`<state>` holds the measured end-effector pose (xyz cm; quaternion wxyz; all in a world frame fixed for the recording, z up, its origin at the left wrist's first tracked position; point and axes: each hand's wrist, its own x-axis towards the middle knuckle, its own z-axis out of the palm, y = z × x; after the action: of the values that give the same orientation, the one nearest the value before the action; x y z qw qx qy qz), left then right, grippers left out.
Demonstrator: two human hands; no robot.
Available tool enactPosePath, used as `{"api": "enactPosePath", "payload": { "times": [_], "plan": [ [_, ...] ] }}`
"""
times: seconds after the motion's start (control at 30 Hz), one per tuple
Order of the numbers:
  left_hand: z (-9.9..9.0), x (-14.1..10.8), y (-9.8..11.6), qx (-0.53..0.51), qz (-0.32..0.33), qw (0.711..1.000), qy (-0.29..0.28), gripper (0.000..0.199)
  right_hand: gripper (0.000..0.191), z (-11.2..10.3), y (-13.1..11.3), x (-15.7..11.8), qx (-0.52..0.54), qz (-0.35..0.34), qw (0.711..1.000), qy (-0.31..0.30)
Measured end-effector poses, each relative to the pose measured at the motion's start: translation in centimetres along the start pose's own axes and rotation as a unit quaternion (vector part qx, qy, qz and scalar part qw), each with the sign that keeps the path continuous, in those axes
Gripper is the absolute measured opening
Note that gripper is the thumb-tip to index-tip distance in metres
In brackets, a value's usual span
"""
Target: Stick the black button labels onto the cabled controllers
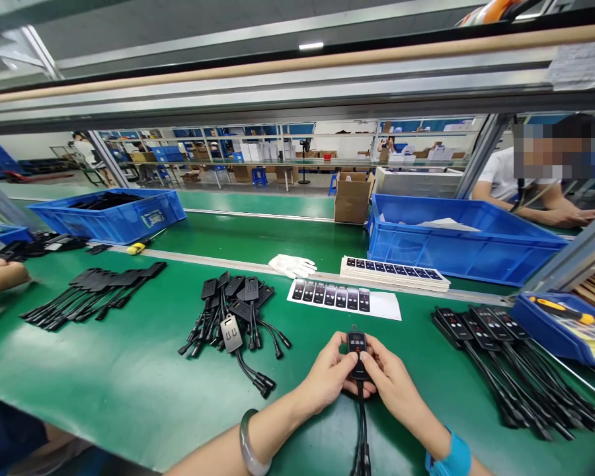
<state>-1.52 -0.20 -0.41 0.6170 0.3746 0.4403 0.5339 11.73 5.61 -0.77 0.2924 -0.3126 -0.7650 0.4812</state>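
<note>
The left hand [329,370] and right hand [387,371] are clamping a black rectangular controller with trailing cables [357,354] above the green worktop [143,370], thumbs pressing its dark face label (the lettering is too small to read).

Both hands [357,373] grip black controller [357,347], thumbs on face.

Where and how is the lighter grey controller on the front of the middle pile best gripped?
Probably across the long side edges of the grey controller, coming from above: its flat housing lies uppermost with those edges exposed, while its cables trail toward the near right, their plugs making a looser hold.
</note>
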Motion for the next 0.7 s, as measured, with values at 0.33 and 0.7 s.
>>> {"api": "enactPosePath", "payload": {
  "times": [0.33,0.7],
  "plan": [
    [-2.0,1.2,1.5,0.234,0.106,0.966,0.023,0.048,0.043,-1.2,-0.4,0.1,-0.238,-0.092,0.962,0.094],
    [-6.2,2.7,2.1,0.745,0.110,0.649,0.112,0.056,0.025,-14.2,-0.2,0.6,-0.617,0.167,0.742,0.203]
  ]
}}
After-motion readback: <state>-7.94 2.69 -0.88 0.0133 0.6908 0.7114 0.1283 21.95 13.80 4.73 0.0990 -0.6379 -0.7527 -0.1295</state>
